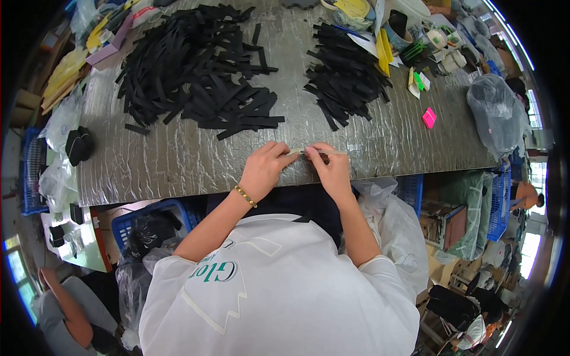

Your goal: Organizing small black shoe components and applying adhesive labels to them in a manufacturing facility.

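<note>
Near the front edge of the table [368, 159], my two hands meet fingertip to fingertip. My left hand [265, 168], with a beaded bracelet on its wrist, pinches one end of a small pale strip [296, 151]. At its other end the fingers of my right hand [332, 171] are closed, by a small dark bit; its exact kind is too small to tell. Beyond my left hand spreads a large heap of black fabric strips [178, 65]. A smaller pile of black strips [347, 77] lies beyond my right hand.
A pink piece [429, 117] and a yellow-green clip-like item [418, 82] lie at the right. Cups and small tools crowd the far right corner. A stuffed plastic bag [496, 110] stands at the right edge. Blue baskets [127, 222] sit below the table; other people are at both sides.
</note>
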`<state>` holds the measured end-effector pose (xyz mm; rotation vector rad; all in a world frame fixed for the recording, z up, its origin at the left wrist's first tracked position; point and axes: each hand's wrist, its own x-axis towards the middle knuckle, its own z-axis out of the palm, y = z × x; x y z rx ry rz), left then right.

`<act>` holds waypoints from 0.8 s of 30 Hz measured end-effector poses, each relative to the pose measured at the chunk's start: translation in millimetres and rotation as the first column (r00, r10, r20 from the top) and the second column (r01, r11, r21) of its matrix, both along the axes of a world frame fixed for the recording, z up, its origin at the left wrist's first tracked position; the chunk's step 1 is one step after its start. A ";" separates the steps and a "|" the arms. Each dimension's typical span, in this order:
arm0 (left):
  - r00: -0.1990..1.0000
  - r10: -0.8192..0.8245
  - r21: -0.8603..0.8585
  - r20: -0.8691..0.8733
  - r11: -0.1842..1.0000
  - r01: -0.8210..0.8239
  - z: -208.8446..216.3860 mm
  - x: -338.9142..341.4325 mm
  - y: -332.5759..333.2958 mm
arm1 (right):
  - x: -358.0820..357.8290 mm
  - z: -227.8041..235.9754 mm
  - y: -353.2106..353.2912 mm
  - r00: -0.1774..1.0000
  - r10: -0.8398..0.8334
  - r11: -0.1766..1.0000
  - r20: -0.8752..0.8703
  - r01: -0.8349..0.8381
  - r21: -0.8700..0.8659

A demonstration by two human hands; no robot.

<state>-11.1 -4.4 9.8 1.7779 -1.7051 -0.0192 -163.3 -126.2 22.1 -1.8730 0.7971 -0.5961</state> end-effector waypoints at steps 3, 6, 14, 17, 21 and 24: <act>1.000 0.005 0.000 -0.010 1.000 -0.005 0.9 -0.1 0.5 | 0.3 1.1 0.3 1.000 -0.010 1.000 -0.006 0.010 0.002; 1.000 0.006 0.006 -0.015 1.000 -0.005 1.1 0.0 0.4 | 1.0 0.5 0.1 1.000 -0.018 1.000 -0.008 0.017 -0.018; 0.998 0.028 0.014 -0.057 1.000 -0.027 -0.3 0.3 0.5 | -0.9 3.7 1.1 1.000 0.022 0.998 0.015 -0.022 -0.054; 0.986 0.061 -0.002 -0.154 0.998 -0.062 -5.3 0.6 0.0 | 1.2 10.4 5.9 0.999 0.051 0.998 -0.012 -0.051 -0.032; 0.965 0.091 -0.013 -0.245 0.995 -0.098 -3.6 -0.4 -0.6 | 12.1 8.0 11.4 0.993 0.112 0.993 -0.032 -0.112 -0.024; 0.965 0.092 -0.006 -0.247 0.995 -0.096 -7.4 0.7 0.3 | 17.9 5.2 12.7 0.988 0.143 0.987 -0.064 -0.147 -0.067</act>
